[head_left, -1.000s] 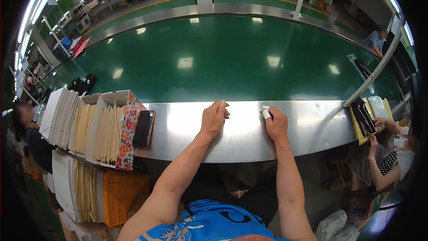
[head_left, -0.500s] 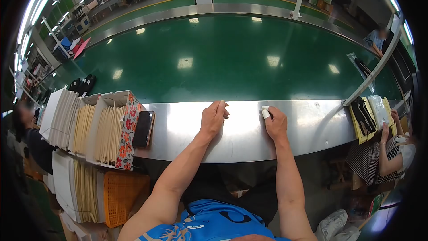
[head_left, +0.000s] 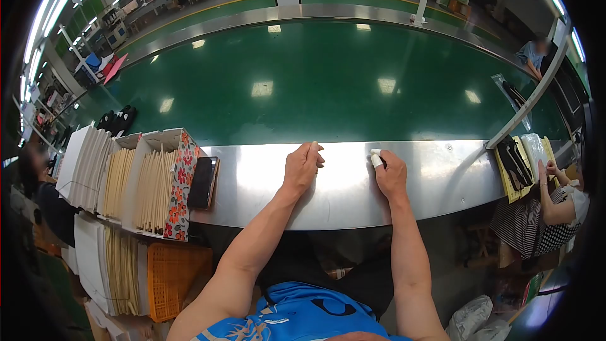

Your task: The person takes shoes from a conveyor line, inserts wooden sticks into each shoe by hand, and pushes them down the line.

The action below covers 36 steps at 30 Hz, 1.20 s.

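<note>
My left hand (head_left: 303, 165) rests on the bare metal strip (head_left: 344, 205) at the front of the green table (head_left: 315, 82). Its fingers are curled in, with the thumb on top, and nothing shows in them. To the right, my right hand (head_left: 391, 173) lies on the same strip, also loosely closed, with no object visible in it. White coverings (head_left: 377, 158) wrap the tips of its thumb and a finger. The hands are apart from each other. A dark phone (head_left: 204, 182) lies left of my left hand, beside a flower-patterned box (head_left: 181, 186).
Thin pale sticks (head_left: 154, 189) and white sheets (head_left: 82, 167) fill boxes at left, above an orange basket (head_left: 178, 278). A metal post (head_left: 527, 110) slants up at right. Beside it, a co-worker's hands (head_left: 548, 172) touch a clear plastic packet (head_left: 536, 153) near black items on yellow sheets.
My hands have stayed in place. At the right, the co-worker's hands have come closer together by the plastic packet.
</note>
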Each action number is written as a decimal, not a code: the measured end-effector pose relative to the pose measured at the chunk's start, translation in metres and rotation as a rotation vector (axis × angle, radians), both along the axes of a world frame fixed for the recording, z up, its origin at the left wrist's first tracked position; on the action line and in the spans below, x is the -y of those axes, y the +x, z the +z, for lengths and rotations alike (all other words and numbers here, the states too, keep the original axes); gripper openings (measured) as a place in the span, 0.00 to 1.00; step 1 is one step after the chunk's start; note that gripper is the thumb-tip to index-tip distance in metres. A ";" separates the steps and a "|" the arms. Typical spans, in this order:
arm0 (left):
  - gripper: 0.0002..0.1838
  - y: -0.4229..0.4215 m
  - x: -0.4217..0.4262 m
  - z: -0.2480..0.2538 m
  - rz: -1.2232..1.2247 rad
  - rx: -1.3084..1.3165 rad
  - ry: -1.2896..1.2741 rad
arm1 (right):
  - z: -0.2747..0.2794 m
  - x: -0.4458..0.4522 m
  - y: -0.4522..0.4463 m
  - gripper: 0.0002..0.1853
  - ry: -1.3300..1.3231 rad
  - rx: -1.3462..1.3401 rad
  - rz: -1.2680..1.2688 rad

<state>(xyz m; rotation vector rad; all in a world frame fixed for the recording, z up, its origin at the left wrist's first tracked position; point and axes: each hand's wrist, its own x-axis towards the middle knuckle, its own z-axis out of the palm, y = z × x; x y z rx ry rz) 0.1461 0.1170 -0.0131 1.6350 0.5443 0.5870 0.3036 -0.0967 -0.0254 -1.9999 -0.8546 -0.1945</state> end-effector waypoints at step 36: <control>0.21 0.001 -0.001 -0.002 -0.001 -0.002 0.040 | 0.000 -0.001 0.000 0.10 0.020 0.012 -0.002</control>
